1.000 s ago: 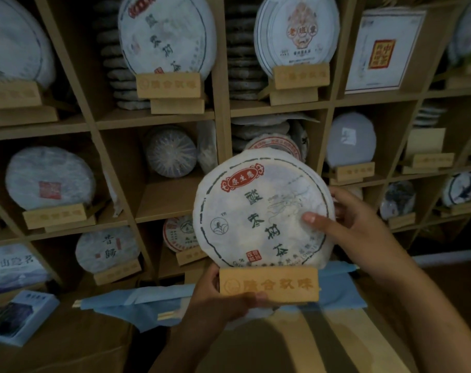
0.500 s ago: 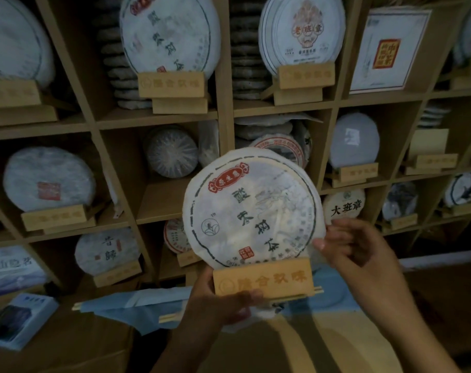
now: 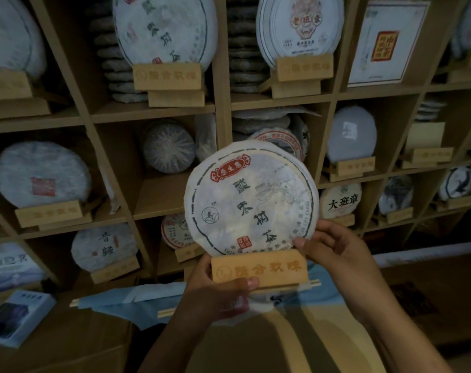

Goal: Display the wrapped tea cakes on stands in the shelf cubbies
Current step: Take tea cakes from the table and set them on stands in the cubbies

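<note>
A round tea cake (image 3: pixel 251 200) in white paper with a red label and dark characters stands upright on a small wooden stand (image 3: pixel 258 267). I hold both in the air in front of the wooden shelf (image 3: pixel 220 109). My left hand (image 3: pixel 215 292) grips the stand from below, thumb across its front. My right hand (image 3: pixel 333 254) holds the stand's right end, fingertips touching the cake's lower right edge. Behind the cake, the middle cubby (image 3: pixel 161 195) has a bare floor at the front and a wrapped cake (image 3: pixel 169 149) leaning at the back.
Neighbouring cubbies hold wrapped cakes on stands, such as one at left (image 3: pixel 42 175) and one at right (image 3: pixel 351 133). Stacks of cakes (image 3: pixel 245 49) fill the cubby backs. Blue paper (image 3: pixel 129 300) and a booklet (image 3: pixel 16 316) lie on a cardboard box below.
The cake and stand have shifted slightly left and toward the shelf. My right hand slid from the cake's right face down to the stand's right end.
</note>
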{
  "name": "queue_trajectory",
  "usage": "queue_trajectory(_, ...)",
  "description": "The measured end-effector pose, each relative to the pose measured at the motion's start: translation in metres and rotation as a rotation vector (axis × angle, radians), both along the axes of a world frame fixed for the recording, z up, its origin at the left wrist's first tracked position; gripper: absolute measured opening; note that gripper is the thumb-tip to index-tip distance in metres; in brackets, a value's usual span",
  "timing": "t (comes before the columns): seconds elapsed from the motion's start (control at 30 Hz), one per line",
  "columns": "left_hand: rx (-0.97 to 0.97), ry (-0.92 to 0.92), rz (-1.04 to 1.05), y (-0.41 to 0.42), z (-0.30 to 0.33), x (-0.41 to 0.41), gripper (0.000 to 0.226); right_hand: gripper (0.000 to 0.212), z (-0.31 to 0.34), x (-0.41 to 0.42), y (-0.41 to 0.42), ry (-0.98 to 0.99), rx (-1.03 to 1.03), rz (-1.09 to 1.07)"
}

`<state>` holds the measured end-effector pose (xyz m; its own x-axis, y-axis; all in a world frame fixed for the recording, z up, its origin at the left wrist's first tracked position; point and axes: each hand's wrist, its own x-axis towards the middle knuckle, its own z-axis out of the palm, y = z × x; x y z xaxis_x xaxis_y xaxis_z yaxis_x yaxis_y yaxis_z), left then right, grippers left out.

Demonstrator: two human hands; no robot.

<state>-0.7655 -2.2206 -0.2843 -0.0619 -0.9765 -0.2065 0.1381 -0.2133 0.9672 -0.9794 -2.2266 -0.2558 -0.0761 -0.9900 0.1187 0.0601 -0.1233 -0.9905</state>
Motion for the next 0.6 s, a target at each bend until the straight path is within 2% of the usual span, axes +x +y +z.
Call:
queue_trajectory(0.07, -0.037, -0.021, -0.016, -0.003, 0.0, 0.0, 0.087, 0.026, 0.005, 0.001, -0.002, -0.003, 0.003, 0.034)
queue_trajectory(0.23, -0.103, -0.039, -0.053, -0.009, 0.0, 0.002, 0.088, 0.033, 0.005, 0.001, -0.003, -0.027, 0.017, 0.086)
queue_trajectory(0.33, -0.113, -0.043, -0.044, -0.01, -0.002, 0.003, 0.089, 0.033, 0.014, -0.007, -0.004, 0.031, 0.04, 0.128)
queue_trajectory(0.4, -0.114, -0.051, -0.045, -0.011, -0.002, 0.002, 0.085, 0.038, 0.026, -0.014, -0.01, 0.14, -0.015, 0.062)
queue_trajectory(0.47, -0.108, -0.06, -0.058, -0.012, 0.0, 0.0, 0.078, 0.048, 0.04, -0.021, -0.025, 0.187, -0.109, -0.038)
queue_trajectory(0.5, -0.104, -0.059, -0.065, -0.013, 0.002, -0.001, 0.076, 0.055, 0.049, -0.023, -0.034, 0.159, -0.148, -0.023)
queue_trajectory(0.6, -0.093, -0.042, -0.073, -0.012, 0.008, -0.003, 0.078, 0.087, 0.069, -0.019, -0.056, -0.009, -0.186, 0.196)
